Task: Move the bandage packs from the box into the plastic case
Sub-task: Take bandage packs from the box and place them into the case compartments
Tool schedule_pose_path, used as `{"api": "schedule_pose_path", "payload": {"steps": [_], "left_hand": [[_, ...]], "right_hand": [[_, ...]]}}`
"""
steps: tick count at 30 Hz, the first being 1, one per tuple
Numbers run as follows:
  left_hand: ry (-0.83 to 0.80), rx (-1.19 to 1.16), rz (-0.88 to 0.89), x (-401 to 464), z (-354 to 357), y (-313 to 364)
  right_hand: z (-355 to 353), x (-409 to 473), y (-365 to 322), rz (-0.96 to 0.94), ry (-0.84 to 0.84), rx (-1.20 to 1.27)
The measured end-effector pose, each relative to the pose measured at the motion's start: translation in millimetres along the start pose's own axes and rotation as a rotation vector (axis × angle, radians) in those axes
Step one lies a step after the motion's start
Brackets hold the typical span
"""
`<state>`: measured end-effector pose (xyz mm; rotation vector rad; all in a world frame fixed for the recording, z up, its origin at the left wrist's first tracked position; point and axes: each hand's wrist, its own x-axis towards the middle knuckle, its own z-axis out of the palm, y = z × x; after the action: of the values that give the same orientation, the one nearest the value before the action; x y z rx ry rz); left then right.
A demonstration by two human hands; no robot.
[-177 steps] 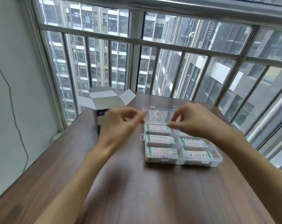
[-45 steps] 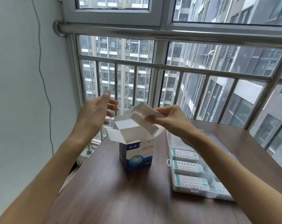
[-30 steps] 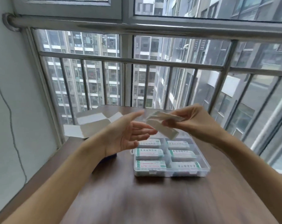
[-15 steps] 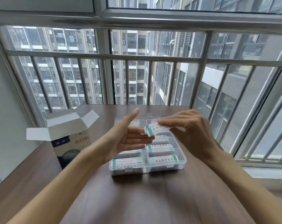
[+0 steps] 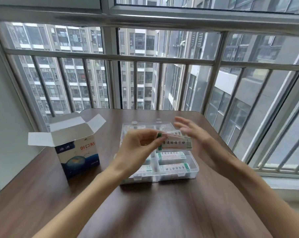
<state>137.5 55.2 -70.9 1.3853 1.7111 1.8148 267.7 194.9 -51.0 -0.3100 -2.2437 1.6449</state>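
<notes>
Fingertips of the left hand (image 5: 136, 148) pinch the near end of a small stack of bandage packs (image 5: 175, 143), held just above the far compartments of the clear plastic case (image 5: 193, 170). The right hand (image 5: 192, 134) sits against the stack's far end with fingers spread and blurred. More packs lie in the case's nearer compartments, and the open box (image 5: 76, 152) stands to its left on the brown table (image 5: 162, 212).

Box (image 5: 76, 150) left of case (image 5: 179, 174)
</notes>
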Motion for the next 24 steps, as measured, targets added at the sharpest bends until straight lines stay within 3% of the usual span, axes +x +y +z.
{"api": "schedule_pose_path", "payload": {"steps": [2, 6, 12, 17, 24], "left_hand": [[-0.025, 0.033, 0.023, -1, 4, -6], [0.043, 0.209, -0.001, -4, 7, -14], [0.085, 0.724, 0.007, -14, 10, -16], [-0.021, 0.811, 0.03, -15, 10, -21], [-0.151, 0.899, 0.118, -20, 5, -26]], "right_hand": [[2, -5, 5, -0.033, -0.029, -0.114], [7, -11, 17, -0.202, 0.115, -0.184], [5, -16, 34, -0.222, 0.202, -0.33], [-1, -18, 44, -0.123, 0.186, -0.474], [0, -21, 50, -0.149, 0.195, -0.696]]}}
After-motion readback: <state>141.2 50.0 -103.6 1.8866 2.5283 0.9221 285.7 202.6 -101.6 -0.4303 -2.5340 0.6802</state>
